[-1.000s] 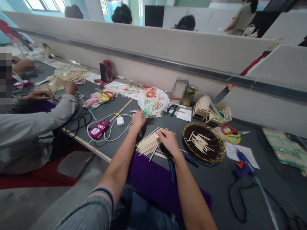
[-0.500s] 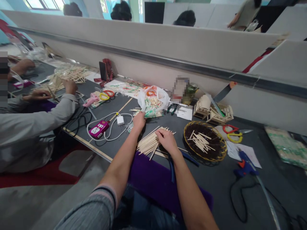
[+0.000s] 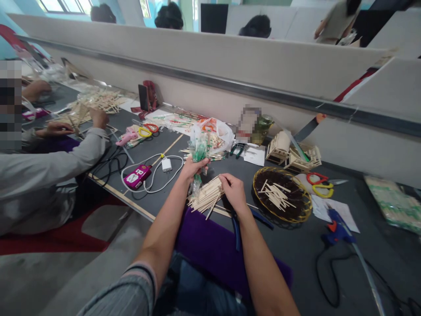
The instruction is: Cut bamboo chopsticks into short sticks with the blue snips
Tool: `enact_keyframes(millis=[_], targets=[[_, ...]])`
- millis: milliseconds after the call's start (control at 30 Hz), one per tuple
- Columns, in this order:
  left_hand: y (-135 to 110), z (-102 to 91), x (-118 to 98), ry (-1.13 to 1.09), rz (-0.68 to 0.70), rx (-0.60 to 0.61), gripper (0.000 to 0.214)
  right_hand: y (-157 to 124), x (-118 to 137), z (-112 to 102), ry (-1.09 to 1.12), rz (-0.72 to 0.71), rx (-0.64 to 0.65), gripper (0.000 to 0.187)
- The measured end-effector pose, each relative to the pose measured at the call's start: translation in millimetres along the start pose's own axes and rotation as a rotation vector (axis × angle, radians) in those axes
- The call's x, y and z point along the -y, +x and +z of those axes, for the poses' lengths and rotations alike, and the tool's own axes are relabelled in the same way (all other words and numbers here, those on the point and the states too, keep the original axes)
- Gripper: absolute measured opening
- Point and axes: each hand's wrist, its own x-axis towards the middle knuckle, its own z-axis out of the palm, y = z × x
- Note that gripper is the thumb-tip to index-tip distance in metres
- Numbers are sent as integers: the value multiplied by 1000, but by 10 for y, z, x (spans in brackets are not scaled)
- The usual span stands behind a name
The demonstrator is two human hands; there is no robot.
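My left hand [image 3: 193,168] is closed round a clear packet of green-wrapped sticks [image 3: 198,151] and holds it upright above the table. My right hand [image 3: 233,190] rests with curled fingers on a loose pile of bare wooden sticks [image 3: 206,196] at the table's near edge. Blue-handled pliers [image 3: 235,224] lie under my right wrist. A white plastic bag [image 3: 217,133] with more stick packets sits just behind the held packet.
A round wicker tray [image 3: 297,215] with cut sticks lies right of my hands. Behind it stand small stick models [image 3: 291,154], scissors [image 3: 317,183] and a blue glue gun [image 3: 336,224]. A pink power strip [image 3: 135,176] with cables lies left. A grey-sleeved person [image 3: 49,162] works at far left.
My left hand drew back from the white bag and lifted a packet of green-wrapped sticks upright. My right hand stayed on the stick pile.
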Motion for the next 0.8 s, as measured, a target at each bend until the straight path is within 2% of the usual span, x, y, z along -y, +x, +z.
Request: enact_keyframes(millis=[167, 433, 533, 667, 800], targets=[[-13, 20, 185, -92, -60, -16, 43, 0, -12, 18, 10, -16, 9, 35], [27, 55, 391, 12, -111, -33, 31, 3, -45, 30, 62, 0, -15, 35], [20, 51, 378, 151, -19, -18, 23, 24, -56, 38, 170, 53, -119, 37], [-17, 7, 269, 497, 208, 49, 12, 51, -20, -15, 384, 121, -306, 54], [-69, 13, 173, 774, 352, 86, 6, 50, 5, -115, 520, 130, -460, 46]])
